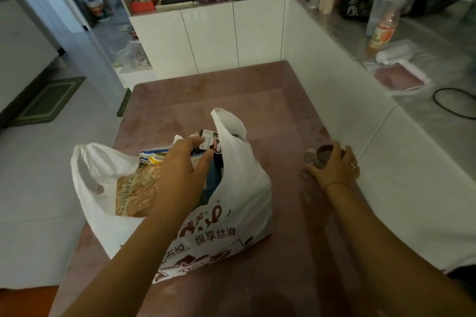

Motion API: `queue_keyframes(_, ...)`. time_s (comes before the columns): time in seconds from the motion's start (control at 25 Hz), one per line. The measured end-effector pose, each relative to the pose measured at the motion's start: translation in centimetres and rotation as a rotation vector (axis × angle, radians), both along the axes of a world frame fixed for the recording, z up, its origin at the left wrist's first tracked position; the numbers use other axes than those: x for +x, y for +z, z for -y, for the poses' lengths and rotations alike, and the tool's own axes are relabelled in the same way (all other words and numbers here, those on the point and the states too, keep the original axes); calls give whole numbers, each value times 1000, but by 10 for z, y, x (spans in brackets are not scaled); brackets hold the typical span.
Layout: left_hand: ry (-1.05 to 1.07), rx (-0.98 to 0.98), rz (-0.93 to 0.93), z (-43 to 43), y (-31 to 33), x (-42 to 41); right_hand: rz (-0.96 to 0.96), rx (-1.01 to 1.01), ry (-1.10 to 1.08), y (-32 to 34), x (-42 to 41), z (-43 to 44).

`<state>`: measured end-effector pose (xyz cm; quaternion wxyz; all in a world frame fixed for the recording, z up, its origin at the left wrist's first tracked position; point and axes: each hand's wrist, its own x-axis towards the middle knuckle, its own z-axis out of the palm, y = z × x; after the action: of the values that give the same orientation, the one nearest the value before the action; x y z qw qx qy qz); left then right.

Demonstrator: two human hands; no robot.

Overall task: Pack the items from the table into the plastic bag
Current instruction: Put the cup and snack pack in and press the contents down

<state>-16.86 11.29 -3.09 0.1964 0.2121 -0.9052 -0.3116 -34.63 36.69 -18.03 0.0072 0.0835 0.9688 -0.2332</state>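
Note:
A white plastic bag with red and brown print stands open on the pink table. Inside it lie a pasta packet and something dark blue. My left hand reaches into the bag's mouth, its fingers pinching a small dark packet with a white label. To the right of the bag, my right hand is wrapped around a small round brownish jar that rests on the table.
A white cabinet wall borders the table's right side and far end. On the grey counter to the right stand a drink bottle, a lidded cup with straw, a dark bag and a black cable. Left of the table is tiled floor.

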Motion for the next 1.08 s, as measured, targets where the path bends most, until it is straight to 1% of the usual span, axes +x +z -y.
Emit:
queue_keyframes(0.12, 50, -23, 23, 5, -1, 1, -62, -55, -6, -8, -4, -3)
queue_keyframes(0.24, 135, -67, 42, 18, 5, 2, -119, -144, -9, 7, -1, 3)
queue_keyframes(0.32, 165, -134, 3, 28, 10, 7, -200, -227, 31, 35, 0, 16)
queue_keyframes(0.4, 213, -203, -53, 40, 16, 14, -329, -362, 114, 77, 5, 40)
queue_keyframes(0.52, 285, -303, -114, 59, 24, 29, -490, -599, 306, 145, 28, 88)
queue_keyframes(0.6, 344, -372, -124, 71, 28, 42, -513, -729, 453, 178, 56, 123)
queue_keyframes(0.68, 429, -406, -127, 81, 31, 53, -443, -802, 607, 193, 85, 155)
queue_keyframes(0.76, 529, -381, -94, 92, 31, 65, -282, -794, 776, 191, 112, 184)
queue_keyframes(0.8, 563, -320, -54, 98, 29, 71, -181, -766, 852, 187, 125, 197)
queue_keyframes(0.88, 595, -81, 35, 107, 27, 79, 7, -699, 965, 173, 144, 216)
queue_keyframes(0.92, 594, 57, 76, 111, 26, 82, 71, -674, 997, 167, 150, 223)
queue_keyframes(0.96, 562, 144, 107, 113, 26, 84, 115, -656, 1012, 161, 154, 227)
queue_keyframes(1.0, 509, 178, 99, 113, 25, 85, 152, -640, 1018, 157, 156, 228)
queue_keyframes(1.08, 433, 201, 3, 113, 29, 89, 234, -585, 1062, 153, 159, 229)
